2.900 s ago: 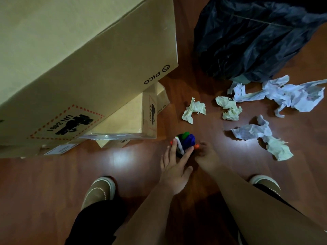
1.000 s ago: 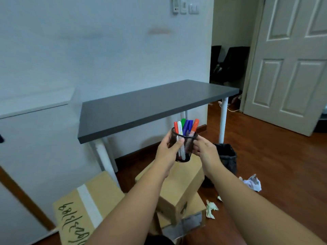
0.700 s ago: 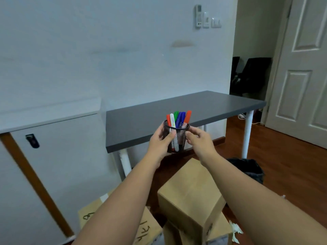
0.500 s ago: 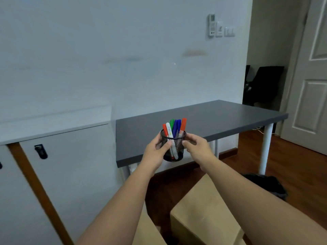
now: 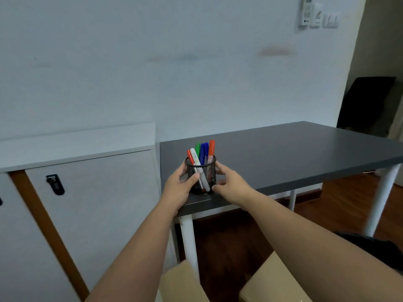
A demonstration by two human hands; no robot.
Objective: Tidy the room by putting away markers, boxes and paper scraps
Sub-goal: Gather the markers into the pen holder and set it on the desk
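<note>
Dark grey desk against pale wall: mesh cup of 5 markers sits at its near-left corner, left hand and right hand gripping its sides; advise sliding it inward before letting go, since that edge is close.

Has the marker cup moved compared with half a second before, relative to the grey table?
Yes. The cup, gripped by the left hand and right hand, has come down onto the near corner of the table.

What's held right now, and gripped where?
Mesh pen cup of markers, gripped by its side walls: left hand on the left, right hand on the right.
</note>
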